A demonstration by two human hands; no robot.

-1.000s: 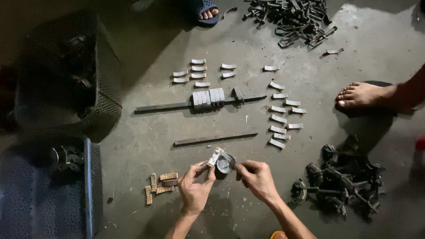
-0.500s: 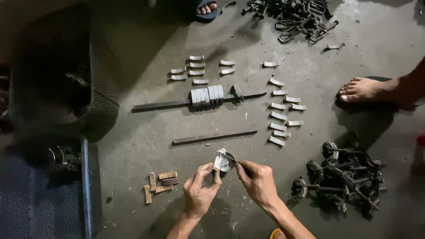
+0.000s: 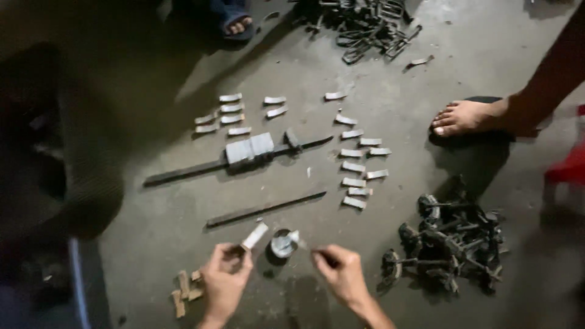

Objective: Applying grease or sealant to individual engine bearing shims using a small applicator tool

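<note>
Where hands met, left hand (image 3: 224,281) seemingly withdrawn

head cam | looks steeply down | near hands (image 3: 225,283) | concrete floor (image 3: 390,256)

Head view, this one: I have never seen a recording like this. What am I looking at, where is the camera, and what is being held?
There is no machine here. The camera sits on a person's head and looks down at a concrete floor. The left hand holds a small pale metal strip in its grip. The right hand pinches a thin tool whose tip is at a small round tin. Around them lie rows of similar pale strips, two dark bars, a few rusty pieces, and piles of dark metal parts. The bare foot belongs to someone else.
</note>
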